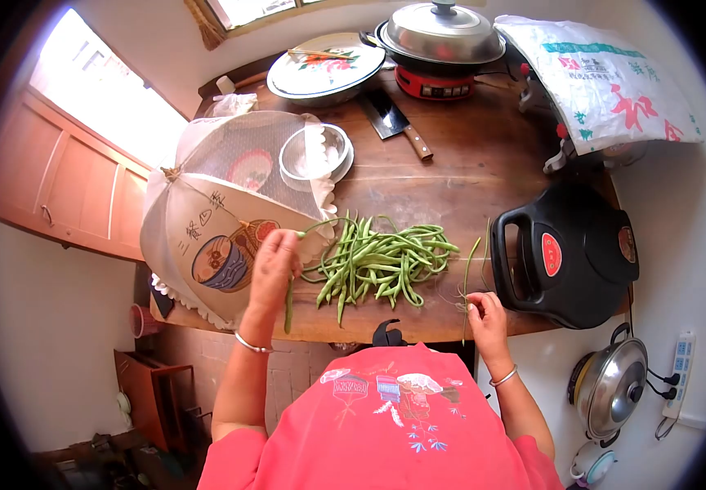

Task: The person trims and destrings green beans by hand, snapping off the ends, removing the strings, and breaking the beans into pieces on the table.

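Note:
A loose pile of long green beans (pixel 382 260) lies near the front edge of the wooden table. Left of it, my left hand (pixel 276 263) is closed around a long green bean (pixel 289 306), whose lower end hangs below the fingers. My right hand (pixel 488 318) pinches at a thin green strand (pixel 466 290) at the table's front edge, right of the pile. Fine stringy bits lie by these fingertips; whether the strand is a whole bean or a peeled string I cannot tell.
A mesh food cover (pixel 206 229) stands at the left over bowls. A black electric griddle (pixel 569 257) is close on the right. Farther back are a cleaver (pixel 394 122), an enamel basin (pixel 326 69), a lidded wok (pixel 443 37) and a printed white sack (pixel 602 82).

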{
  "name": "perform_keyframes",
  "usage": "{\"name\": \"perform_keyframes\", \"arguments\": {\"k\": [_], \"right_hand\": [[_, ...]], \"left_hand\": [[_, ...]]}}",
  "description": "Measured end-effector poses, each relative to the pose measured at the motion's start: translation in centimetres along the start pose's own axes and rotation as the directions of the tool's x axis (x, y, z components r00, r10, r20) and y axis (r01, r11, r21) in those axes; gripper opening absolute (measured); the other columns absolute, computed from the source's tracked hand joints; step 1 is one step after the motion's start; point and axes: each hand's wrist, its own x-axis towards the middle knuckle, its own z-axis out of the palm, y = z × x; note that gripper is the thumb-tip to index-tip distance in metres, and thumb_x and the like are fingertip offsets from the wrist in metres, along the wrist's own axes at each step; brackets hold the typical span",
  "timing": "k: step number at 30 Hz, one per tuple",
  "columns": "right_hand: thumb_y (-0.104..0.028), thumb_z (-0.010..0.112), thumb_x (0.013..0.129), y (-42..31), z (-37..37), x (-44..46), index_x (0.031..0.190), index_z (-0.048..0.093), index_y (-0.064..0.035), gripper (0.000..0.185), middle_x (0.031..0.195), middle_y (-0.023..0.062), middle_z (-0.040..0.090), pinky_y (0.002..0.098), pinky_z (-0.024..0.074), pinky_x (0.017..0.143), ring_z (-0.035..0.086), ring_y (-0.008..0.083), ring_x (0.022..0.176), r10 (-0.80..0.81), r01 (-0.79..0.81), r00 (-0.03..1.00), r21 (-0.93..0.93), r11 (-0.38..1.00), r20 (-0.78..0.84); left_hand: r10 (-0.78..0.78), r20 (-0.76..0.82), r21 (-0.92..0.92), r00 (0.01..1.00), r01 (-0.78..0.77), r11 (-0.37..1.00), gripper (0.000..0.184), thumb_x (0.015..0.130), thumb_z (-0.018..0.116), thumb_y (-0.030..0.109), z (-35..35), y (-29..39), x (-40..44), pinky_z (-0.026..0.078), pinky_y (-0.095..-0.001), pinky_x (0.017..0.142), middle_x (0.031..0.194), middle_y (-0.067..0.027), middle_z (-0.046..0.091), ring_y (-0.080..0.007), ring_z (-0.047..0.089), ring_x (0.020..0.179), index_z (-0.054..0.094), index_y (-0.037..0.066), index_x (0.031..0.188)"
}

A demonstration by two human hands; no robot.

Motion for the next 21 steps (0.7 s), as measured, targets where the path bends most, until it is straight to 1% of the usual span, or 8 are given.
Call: {"name": "perform_keyframes", "arguments": {"k": [1,3,5,7,10,14,16,21], "right_hand": [[0.001,0.061,0.082,-0.5,0.1,0.2,0.102,0.061,-0.0016,0.02,0.099,0.0113,0.06,0.0323,0.05,0.074,0.06,0.0254,0.084,-0.002,0.002,1.0,0.0,1.0,-0.002],[0.002,0.062,0.082,-1.5,0.3,0.5,0.114,0.059,-0.002,0.032,0.108,0.0126,0.06,0.0358,0.0509,0.078,0.062,0.028,0.095,-0.331,0.317,0.944,-0.284,0.905,-0.002],[0.002,0.062,0.081,-2.3,0.2,0.7,0.12,0.057,-0.0036,0.04,0.116,0.0156,0.058,0.0407,0.0496,0.085,0.058,0.0334,0.107,-0.326,0.323,0.944,-0.314,0.893,0.045],[0.0,0.061,0.082,-2.9,0.2,1.2,0.115,0.059,-0.0047,0.033,0.106,0.0139,0.061,0.0398,0.0495,0.083,0.06,0.032,0.099,-0.417,0.404,0.908,-0.346,0.847,0.041],[0.001,0.06,0.082,-3.0,-0.2,1.8,0.113,0.06,-0.0053,0.031,0.1,0.0139,0.063,0.0411,0.0495,0.081,0.062,0.0317,0.093,-0.353,0.363,0.931,-0.333,0.87,0.095],[0.001,0.059,0.083,-4.2,-0.4,2.4,0.11,0.062,-0.0053,0.028,0.095,0.0132,0.065,0.0408,0.0499,0.077,0.062,0.0323,0.088,-0.384,0.374,0.923,-0.288,0.881,0.025],[0.0,0.06,0.083,-4.7,-0.3,2.5,0.108,0.062,-0.0039,0.025,0.098,0.0138,0.064,0.038,0.0504,0.074,0.062,0.0322,0.086,-0.39,0.379,0.92,-0.209,0.902,-0.017],[-0.005,0.062,0.087,-8.9,-0.3,2.9,0.108,0.061,-0.0017,0.021,0.097,0.0143,0.063,0.0361,0.0501,0.071,0.062,0.0316,0.082,-0.332,0.33,0.943,0.067,0.942,0.022]], "left_hand": [[-0.049,0.01,0.089,0.999,0.048,0.995,0.024,0.094,0.062,0.028,2.0,-0.7,-0.2,0.042,-0.0204,0.058,0.074,0.0028,0.052,-0.0052,0.048,0.063,0.059,0.005,0.099],[0.034,0.095,0.304,0.995,-0.062,0.951,0.029,0.083,0.075,0.021,4.5,-3.9,0.8,0.044,-0.0255,0.064,0.079,-0.0014,0.057,-0.0104,0.054,0.073,0.061,0.001,0.097],[0.087,0.183,0.573,0.979,-0.179,0.8,0.035,0.077,0.077,0.016,6.8,-4.0,1.1,0.049,-0.0363,0.072,0.091,-0.0162,0.061,-0.0265,0.06,0.078,0.06,-0.003,0.101],[0.245,0.22,0.629,0.944,-0.329,0.704,0.033,0.077,0.076,0.013,7.4,-7.0,2.5,0.049,-0.0399,0.075,0.097,-0.0181,0.06,-0.0333,0.06,0.084,0.061,-0.002,0.102],[0.216,0.235,0.76,0.948,-0.318,0.568,0.028,0.077,0.074,0.01,7.5,-8.2,3.4,0.048,-0.0417,0.077,0.098,-0.019,0.058,-0.0364,0.059,0.088,0.062,0.0,0.1],[0.281,0.279,0.749,0.919,-0.391,0.536,0.024,0.079,0.074,0.012,7.1,-7.6,3.6,0.047,-0.0374,0.071,0.092,-0.0165,0.06,-0.0289,0.059,0.077,0.064,0.0,0.097],[0.219,0.298,0.609,0.929,-0.361,0.706,0.021,0.08,0.074,0.01,7.0,-5.3,2.8,0.046,-0.0345,0.07,0.088,-0.0136,0.06,-0.0256,0.057,0.074,0.065,0.001,0.097],[0.281,0.359,0.41,0.89,-0.421,0.809,0.019,0.079,0.073,0.001,7.2,-0.1,0.7,0.044,-0.0291,0.069,0.087,-0.0104,0.061,-0.0198,0.057,0.075,0.063,0.0,0.096]]}}
